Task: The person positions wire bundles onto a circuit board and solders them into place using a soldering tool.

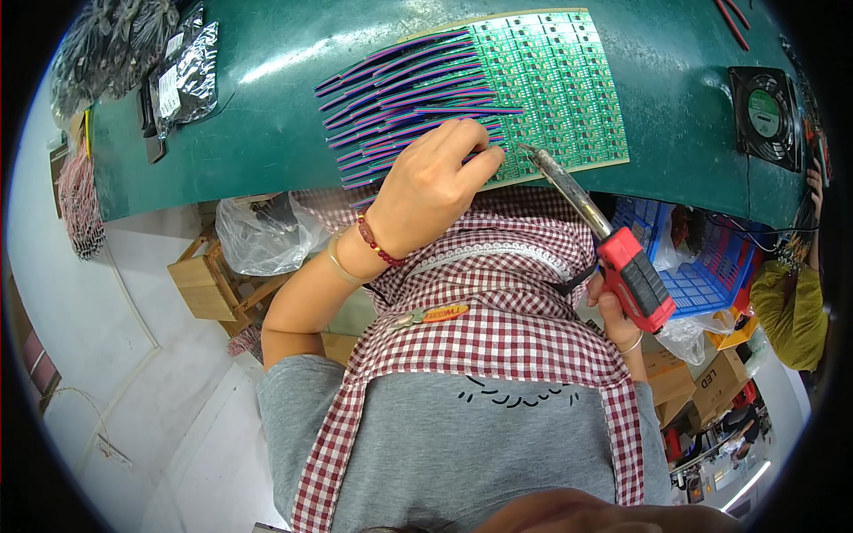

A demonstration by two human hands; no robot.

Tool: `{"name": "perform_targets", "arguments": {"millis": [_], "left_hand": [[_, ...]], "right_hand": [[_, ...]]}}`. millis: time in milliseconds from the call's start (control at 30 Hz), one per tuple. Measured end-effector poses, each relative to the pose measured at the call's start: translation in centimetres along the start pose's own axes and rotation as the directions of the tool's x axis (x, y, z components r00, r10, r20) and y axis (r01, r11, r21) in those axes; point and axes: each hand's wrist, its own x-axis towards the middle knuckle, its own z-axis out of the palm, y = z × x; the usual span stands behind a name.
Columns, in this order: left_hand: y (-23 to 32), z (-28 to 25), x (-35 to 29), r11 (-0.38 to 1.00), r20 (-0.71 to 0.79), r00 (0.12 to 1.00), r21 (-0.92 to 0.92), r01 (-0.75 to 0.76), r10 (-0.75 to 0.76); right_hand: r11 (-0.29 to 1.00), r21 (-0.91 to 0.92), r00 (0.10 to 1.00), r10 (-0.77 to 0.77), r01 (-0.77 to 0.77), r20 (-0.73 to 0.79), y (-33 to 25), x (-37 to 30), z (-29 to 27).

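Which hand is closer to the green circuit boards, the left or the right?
Left. The left hand is at the green circuit boards, by the wires; the right hand is farther away, nearer the body, holding the soldering iron.

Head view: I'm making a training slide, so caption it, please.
Left hand over thin wires on a green circuit-board panel, right hand holding a red-and-black soldering iron.

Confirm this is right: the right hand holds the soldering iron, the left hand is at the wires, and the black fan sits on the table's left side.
Wrong side: the head view shows the black fan on the right side of the table. The rest stands: the right hand holds the soldering iron, the left hand is at the wires.
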Motion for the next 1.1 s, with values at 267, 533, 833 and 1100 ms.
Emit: {"name": "perform_targets", "arguments": {"millis": [267,533,833,1100], "left_hand": [[0.0,-0.1,0.2,1.000,0.002,1.000,-0.001,-0.007,0.007],[-0.1,-0.1,0.2,1.000,0.008,1.000,-0.008,-0.005,0.005],[0.1,-0.7,0.3,0.997,0.056,0.998,0.079,0.001,-0.006],[-0.3,-0.7,2.9,0.975,-0.024,0.999,0.220,0.045,-0.041]], "right_hand": [[0.999,0.007,0.997,0.053,-0.054,0.052,0.1,-0.1,0.1],[0.998,0.050,0.998,0.027,-0.029,0.054,-0.7,0.2,-0.2],[0.970,0.210,0.993,0.117,-0.120,0.026,-0.5,0.1,-0.3],[0.895,0.399,0.977,0.212,-0.198,0.010,-1.9,1.0,-0.4]]}}
